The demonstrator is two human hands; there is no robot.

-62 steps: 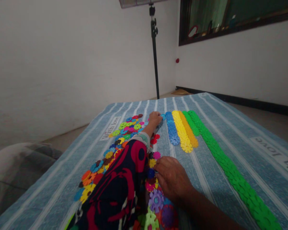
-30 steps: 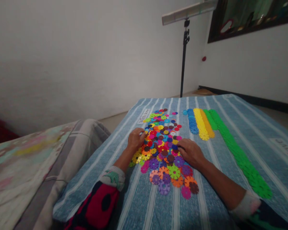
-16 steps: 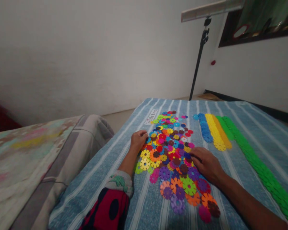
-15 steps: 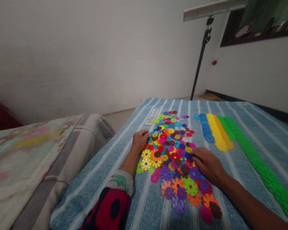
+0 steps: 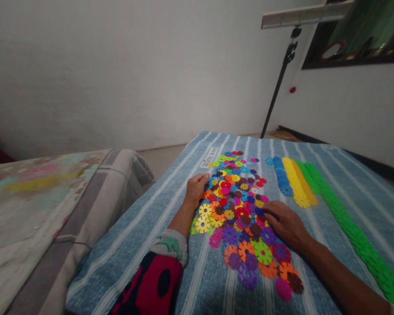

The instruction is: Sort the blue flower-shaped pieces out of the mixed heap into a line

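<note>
A spread pile of colourful plastic snowflake discs (image 5: pixel 230 235), notched round the rim, lies on the striped blue cloth (image 5: pixel 144 227). My left hand (image 5: pixel 197 189) is at the pile's left edge, its fingers curled together; whatever they hold is hidden. On the opposite side, my right hand (image 5: pixel 285 222) rests against the pile, with its thumb and forefinger slightly apart beside a dark blue disc (image 5: pixel 259 211). Two yellow discs (image 5: pixel 202 224) lie flat just below my left hand.
Right of the pile are overlapping rows of discs: a blue row (image 5: pixel 283 177), a yellow row (image 5: pixel 294 181) and a long green row (image 5: pixel 354 232). A patterned cover (image 5: pixel 46 188) lies on the left. Behind the table stands a black pole (image 5: pixel 276 96) with a light bar.
The camera view has shifted slightly, moving the pile and my left hand a little rightward in the picture. Both hands stay at the pile's edges, and the disc rows look the same.
</note>
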